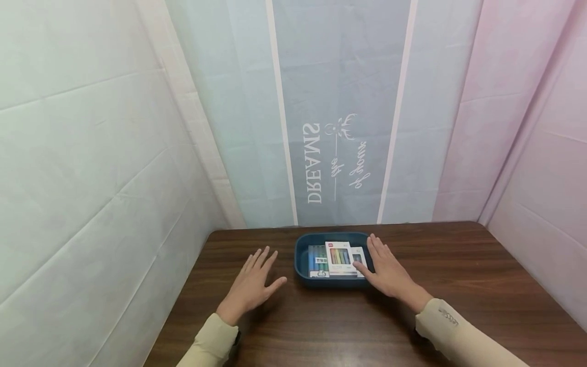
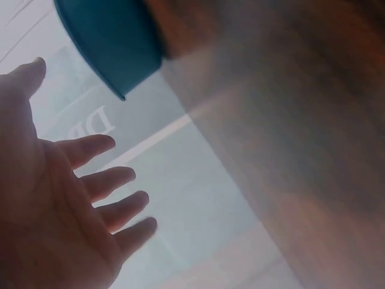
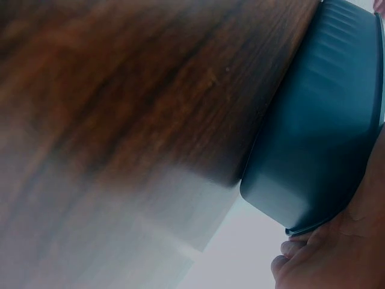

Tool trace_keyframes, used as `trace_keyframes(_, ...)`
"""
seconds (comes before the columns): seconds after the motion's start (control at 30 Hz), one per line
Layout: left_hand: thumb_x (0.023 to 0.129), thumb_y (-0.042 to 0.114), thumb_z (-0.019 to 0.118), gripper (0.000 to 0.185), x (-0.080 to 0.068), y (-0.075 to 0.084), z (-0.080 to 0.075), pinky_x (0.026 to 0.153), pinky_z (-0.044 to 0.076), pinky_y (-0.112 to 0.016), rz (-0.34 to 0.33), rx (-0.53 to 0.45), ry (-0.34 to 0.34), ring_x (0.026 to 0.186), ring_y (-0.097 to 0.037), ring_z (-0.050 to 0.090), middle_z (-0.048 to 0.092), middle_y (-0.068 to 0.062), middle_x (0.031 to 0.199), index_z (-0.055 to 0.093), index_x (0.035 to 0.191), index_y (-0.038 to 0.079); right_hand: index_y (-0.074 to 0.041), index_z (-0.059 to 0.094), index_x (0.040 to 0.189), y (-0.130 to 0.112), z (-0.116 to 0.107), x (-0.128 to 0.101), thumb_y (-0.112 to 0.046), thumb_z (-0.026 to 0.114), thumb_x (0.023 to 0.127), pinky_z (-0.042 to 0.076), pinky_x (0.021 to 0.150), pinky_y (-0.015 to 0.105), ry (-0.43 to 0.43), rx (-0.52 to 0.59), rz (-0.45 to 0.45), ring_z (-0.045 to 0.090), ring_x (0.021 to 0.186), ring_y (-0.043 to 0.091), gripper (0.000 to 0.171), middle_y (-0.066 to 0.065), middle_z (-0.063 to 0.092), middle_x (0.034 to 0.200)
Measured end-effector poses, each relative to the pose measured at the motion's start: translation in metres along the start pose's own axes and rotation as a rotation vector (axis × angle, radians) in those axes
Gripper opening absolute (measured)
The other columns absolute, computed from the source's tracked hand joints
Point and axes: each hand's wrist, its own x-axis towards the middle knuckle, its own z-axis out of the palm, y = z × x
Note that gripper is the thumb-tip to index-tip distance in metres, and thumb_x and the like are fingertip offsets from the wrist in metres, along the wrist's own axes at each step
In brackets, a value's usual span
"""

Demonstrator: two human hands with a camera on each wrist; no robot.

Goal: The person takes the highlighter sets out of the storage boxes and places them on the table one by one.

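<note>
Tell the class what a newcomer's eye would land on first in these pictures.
First, the dark blue tray at the far middle of the brown table, holding boxes of coloured pens. Next, the two open hands: the right hand rests at the tray's right rim, the left hand lies flat on the table to its left, apart from it.

Your head view was evenly and softly lit, with no hard glare, and only faint shadows lay on the surface (image 1: 321, 316) under your hands. The lines of the walls bent outward at the edges. Your left wrist view was washed out and blurred, the fingers (image 2: 102, 180) soft. In your right wrist view the near wood was out of focus, while the blue tray (image 3: 313, 132) was sharper.
</note>
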Motion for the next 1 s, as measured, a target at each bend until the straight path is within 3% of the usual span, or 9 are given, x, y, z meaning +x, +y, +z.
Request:
trace_keyframes(0.13,0.106,0.066,0.053,0.082,0.010,0.012,-0.004,0.130,0.027,-0.056,0.031,0.013,0.019,0.162,-0.038,0.026,0.031,-0.016,0.174,0.040,0.166,0.011,0.010,0.023,0.165,0.000,-0.002,0.000,-0.071,0.051,0.104,0.020,0.130,0.064,-0.005,0.000,-0.002,0.020,0.161,0.048,0.105,0.030,0.018,0.174)
trace_keyframes(0.47,0.107,0.065,0.054,0.080,0.031,0.043,-0.011,0.129,0.030,-0.055,0.076,-0.005,-0.013,0.162,-0.036,0.027,0.029,-0.013,0.175,0.041,0.166,0.012,0.010,0.024,0.165,0.002,-0.001,0.000,-0.071,0.050,0.104,0.021,0.129,0.064,-0.003,-0.003,-0.008,0.021,0.161,0.048,0.105,0.030,0.019,0.174)
trace_keyframes(1.0,0.106,0.066,0.055,0.082,0.047,0.067,-0.002,0.129,0.032,-0.049,0.106,-0.011,-0.055,0.161,-0.029,0.030,0.032,-0.009,0.175,0.040,0.167,0.012,0.010,0.026,0.165,0.001,0.000,-0.001,-0.070,0.051,0.104,0.021,0.130,0.064,0.011,-0.014,-0.017,0.022,0.161,0.047,0.103,0.030,0.020,0.174)
